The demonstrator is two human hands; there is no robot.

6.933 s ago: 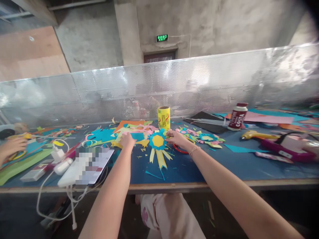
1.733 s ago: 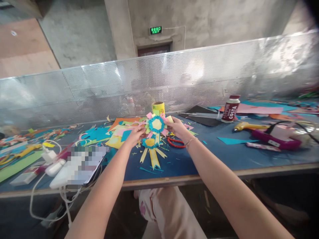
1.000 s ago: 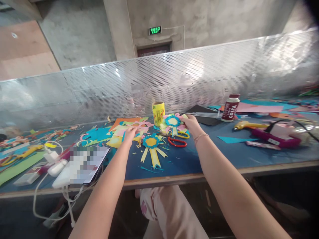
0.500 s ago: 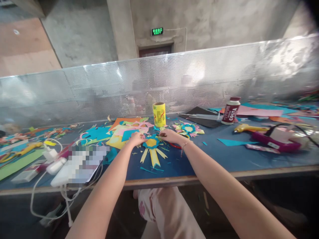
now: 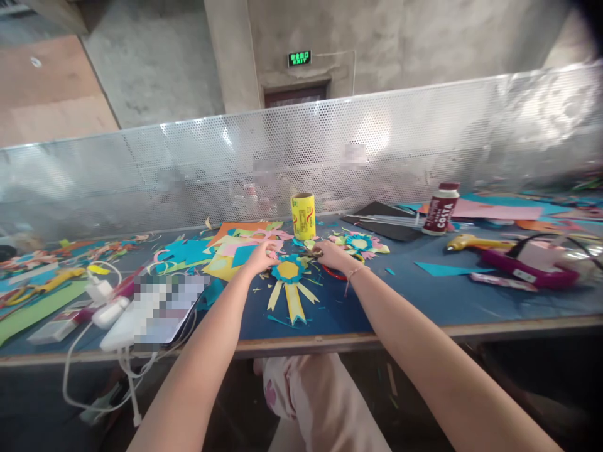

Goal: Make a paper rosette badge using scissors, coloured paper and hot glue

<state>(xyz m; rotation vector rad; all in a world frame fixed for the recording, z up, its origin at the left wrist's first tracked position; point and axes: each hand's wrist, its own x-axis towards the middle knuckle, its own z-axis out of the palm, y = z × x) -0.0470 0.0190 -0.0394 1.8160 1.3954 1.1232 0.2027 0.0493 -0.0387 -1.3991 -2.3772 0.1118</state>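
A paper rosette (image 5: 288, 271) with a yellow centre, a blue ruffled rim and yellow ribbon tails lies on the blue table between my hands. My left hand (image 5: 262, 257) is at its upper left, its fingers loosely bent and a little apart, with nothing visible in them. On the upper right, my right hand (image 5: 331, 253) has its fingertips drawn together; whatever they hold is too small to make out. Beneath that hand and wrist, a red-handled tool (image 5: 333, 274) shows in part. Just beyond my right fingers rests a second blue-rimmed paper rosette (image 5: 358, 243).
A yellow tape roll (image 5: 303, 216) stands behind the rosette. Coloured paper sheets (image 5: 188, 252) and scraps lie left. Cables trail from a white device (image 5: 127, 320) near the front edge. To the right are a bottle (image 5: 441, 210), a yellow glue gun (image 5: 471, 243) and a purple object (image 5: 527, 271).
My left fingers have loosened and lifted slightly from the rosette's edge. My right hand has stayed close to the same spot, and the rosette now shows more fully. The view has shifted slightly.
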